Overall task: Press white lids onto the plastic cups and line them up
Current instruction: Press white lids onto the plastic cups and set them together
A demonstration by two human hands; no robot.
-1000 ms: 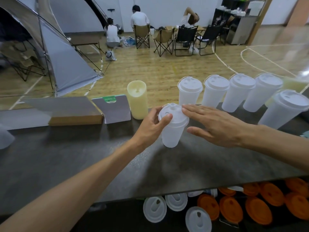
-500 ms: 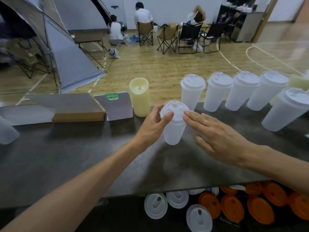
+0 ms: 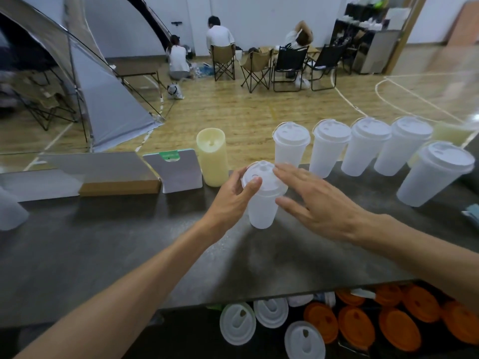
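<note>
A frosted plastic cup [image 3: 261, 211] with a white lid [image 3: 261, 174] stands on the dark table [image 3: 103, 250], near its middle. My left hand [image 3: 233, 195] curls round the cup's left side, its thumb on the lid's rim. My right hand [image 3: 318, 206] lies with straight fingers against the cup's right side, the fingertips touching the lid. Several lidded cups form a row along the far edge, from the nearest one [image 3: 291, 145] out to the right end [image 3: 435, 174].
A cream candle [image 3: 212, 156], a grey card stand [image 3: 176, 172] and a flat cardboard box [image 3: 103, 177] stand left of the row. Loose white lids [image 3: 238, 323] and orange lids [image 3: 399, 330] lie below the table's near edge. Another cup [image 3: 10, 213] stands far left.
The view has shifted slightly. My right hand's fingers have slid up from the cup's side onto the lid's edge. The left hand keeps its hold on the cup.
</note>
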